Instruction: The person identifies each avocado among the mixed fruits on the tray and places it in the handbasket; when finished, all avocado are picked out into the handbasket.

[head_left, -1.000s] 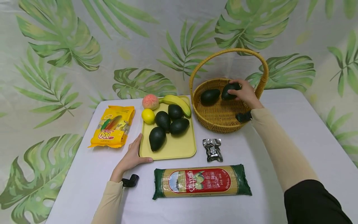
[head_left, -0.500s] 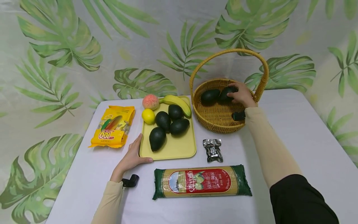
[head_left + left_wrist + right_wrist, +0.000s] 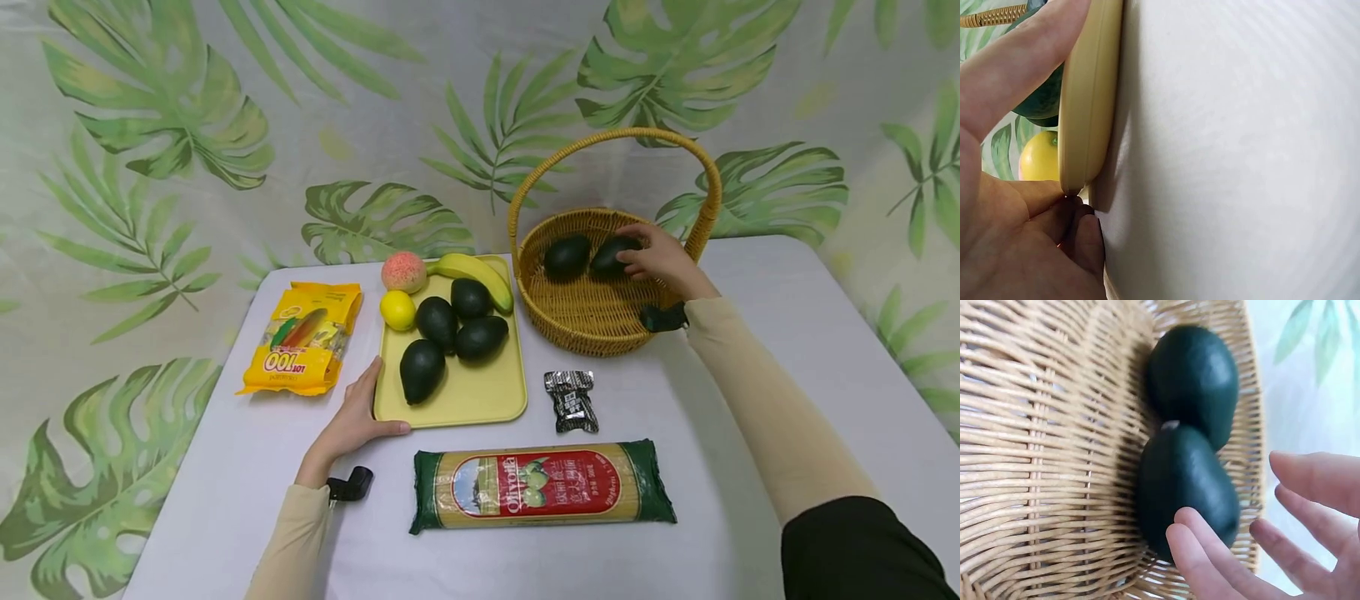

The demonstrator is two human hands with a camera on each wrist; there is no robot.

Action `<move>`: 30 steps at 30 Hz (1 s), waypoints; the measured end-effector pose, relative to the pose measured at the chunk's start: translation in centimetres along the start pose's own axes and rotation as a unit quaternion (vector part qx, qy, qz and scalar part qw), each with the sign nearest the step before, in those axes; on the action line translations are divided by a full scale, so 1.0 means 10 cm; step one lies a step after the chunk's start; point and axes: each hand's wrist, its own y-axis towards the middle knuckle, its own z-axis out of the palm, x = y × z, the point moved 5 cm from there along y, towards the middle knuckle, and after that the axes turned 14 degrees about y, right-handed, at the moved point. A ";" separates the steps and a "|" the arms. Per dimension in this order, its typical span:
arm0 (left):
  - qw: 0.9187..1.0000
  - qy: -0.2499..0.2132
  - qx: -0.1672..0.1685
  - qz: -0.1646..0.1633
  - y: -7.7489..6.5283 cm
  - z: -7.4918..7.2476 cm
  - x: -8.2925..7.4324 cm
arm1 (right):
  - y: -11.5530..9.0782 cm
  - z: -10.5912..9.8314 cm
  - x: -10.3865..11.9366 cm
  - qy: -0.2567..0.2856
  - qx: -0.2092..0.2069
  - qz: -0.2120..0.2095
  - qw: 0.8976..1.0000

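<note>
Two dark green avocados lie side by side in the wicker basket (image 3: 577,333): a left one (image 3: 566,257) and a right one (image 3: 611,255). My right hand (image 3: 663,260) is over the right avocado, its fingers spread. The right wrist view has daylight between most fingers and that avocado (image 3: 1185,487); two fingertips overlap its edge, and contact there cannot be told. At the yellow tray (image 3: 480,400), my left hand (image 3: 360,417) rests against the near left corner, thumb along the front edge, other fingers on the left side. The left wrist view shows the thumb against the tray rim (image 3: 1088,125).
On the tray are several avocados (image 3: 422,372), a banana (image 3: 474,275), a lemon (image 3: 397,311) and a peach (image 3: 403,272). A yellow candy bag (image 3: 303,342) lies left. Right of the tray is a small dark packet (image 3: 572,402); nearer lies a spaghetti pack (image 3: 543,486). The basket handle (image 3: 540,167) arches high.
My right hand lowered the right avocado into the basket beside the other one, then let go and drew back slightly to the right. My left hand stayed at the tray corner.
</note>
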 end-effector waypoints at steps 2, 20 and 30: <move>1.000 0.000 -0.001 0.001 0.00 0.00 0.00 | -0.06 0.00 0.03 0.014 0.009 -0.012 1.000; 1.000 -0.004 -0.006 0.009 -0.01 -0.01 -0.01 | -0.54 0.92 0.38 0.098 0.162 -0.133 0.973; 1.000 -0.003 -0.004 0.006 -0.01 -0.01 -0.01 | -0.65 1.85 0.53 0.095 0.292 -0.139 0.942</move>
